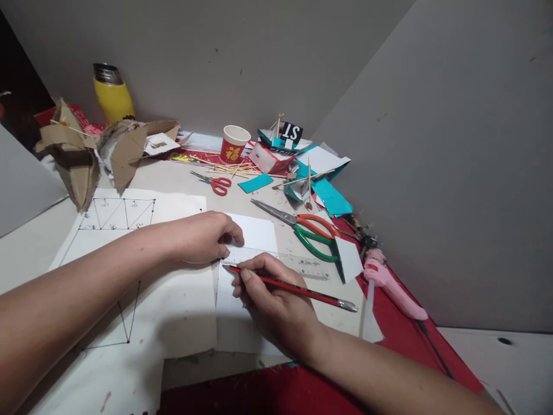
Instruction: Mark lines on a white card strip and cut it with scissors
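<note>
My right hand [276, 300] is closed round a red and black pencil [306, 291], whose tip rests on a white sheet [254, 230] near its left edge. Fingers bent, my left hand [211, 236] presses on the left end of a clear ruler [302, 265] that lies across this sheet. Under my left arm is a larger cream paper [185, 311] with black lines, triangles and dots drawn on it. Part of the ruler is hidden behind my fingers.
Green-and-orange scissors [317, 227], small red scissors [216, 183] and a teal strip [256, 183] lie beyond the sheet. Farther back are a red paper cup [234, 144], thin sticks, cardboard pieces [129, 150] and a yellow bottle [113, 98]. A pink glue gun [395, 288] is at the right.
</note>
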Motion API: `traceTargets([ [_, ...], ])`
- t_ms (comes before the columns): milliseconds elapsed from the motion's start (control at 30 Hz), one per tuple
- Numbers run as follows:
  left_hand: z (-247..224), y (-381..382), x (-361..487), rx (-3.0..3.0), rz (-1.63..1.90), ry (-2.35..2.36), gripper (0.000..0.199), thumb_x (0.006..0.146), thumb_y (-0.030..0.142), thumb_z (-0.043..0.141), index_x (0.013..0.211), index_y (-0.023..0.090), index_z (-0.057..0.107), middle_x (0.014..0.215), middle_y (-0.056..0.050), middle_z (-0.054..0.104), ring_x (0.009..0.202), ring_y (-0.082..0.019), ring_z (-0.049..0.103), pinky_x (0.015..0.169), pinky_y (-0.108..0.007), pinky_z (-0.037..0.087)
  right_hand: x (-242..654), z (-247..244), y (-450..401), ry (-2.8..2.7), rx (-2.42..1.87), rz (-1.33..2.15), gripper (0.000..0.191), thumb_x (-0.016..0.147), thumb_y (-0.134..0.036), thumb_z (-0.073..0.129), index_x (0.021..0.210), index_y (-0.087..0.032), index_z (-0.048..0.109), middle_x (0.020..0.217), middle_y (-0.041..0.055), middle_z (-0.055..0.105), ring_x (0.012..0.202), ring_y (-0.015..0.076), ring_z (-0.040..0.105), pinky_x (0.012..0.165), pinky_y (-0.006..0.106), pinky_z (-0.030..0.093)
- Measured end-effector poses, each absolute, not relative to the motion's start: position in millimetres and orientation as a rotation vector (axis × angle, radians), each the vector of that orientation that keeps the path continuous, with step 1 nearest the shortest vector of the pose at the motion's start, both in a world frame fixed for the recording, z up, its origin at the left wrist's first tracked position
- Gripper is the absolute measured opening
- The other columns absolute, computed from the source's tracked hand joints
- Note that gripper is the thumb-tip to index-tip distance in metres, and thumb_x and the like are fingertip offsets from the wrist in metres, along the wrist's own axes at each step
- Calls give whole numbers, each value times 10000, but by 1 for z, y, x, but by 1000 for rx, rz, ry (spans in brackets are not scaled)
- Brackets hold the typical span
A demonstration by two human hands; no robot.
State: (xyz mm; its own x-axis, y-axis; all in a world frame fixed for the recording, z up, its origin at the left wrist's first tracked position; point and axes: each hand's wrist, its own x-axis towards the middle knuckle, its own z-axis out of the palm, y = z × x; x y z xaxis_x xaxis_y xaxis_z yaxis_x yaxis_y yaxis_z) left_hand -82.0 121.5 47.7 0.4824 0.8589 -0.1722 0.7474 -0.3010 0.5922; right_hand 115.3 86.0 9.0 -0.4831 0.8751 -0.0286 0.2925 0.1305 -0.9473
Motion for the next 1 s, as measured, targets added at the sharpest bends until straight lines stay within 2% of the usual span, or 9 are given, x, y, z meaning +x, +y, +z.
traceTargets([
  [300, 51, 121, -81, 2115, 162, 1335, 363, 782, 81, 567, 1115, 175, 673, 1063, -50, 692, 916, -163, 622, 773, -236, 454, 116, 9, 86, -1934, -1167, 1286, 133, 879, -155, 527, 815, -240, 606, 683, -47, 683, 655, 115, 629, 586, 217, 449],
  [1000, 48, 122, -82, 2122, 189, 1317, 346, 772, 62, 570, 1087, 161, 673, 1028, -45, 684, 870, -159, 613, 730, -231, 442, 112, 18, 85, -2073, -1178, 1120, 127, 863, -147, 539, 781, -221, 601, 667, -68, 668, 596, 84, 593, 581, 187, 437],
])
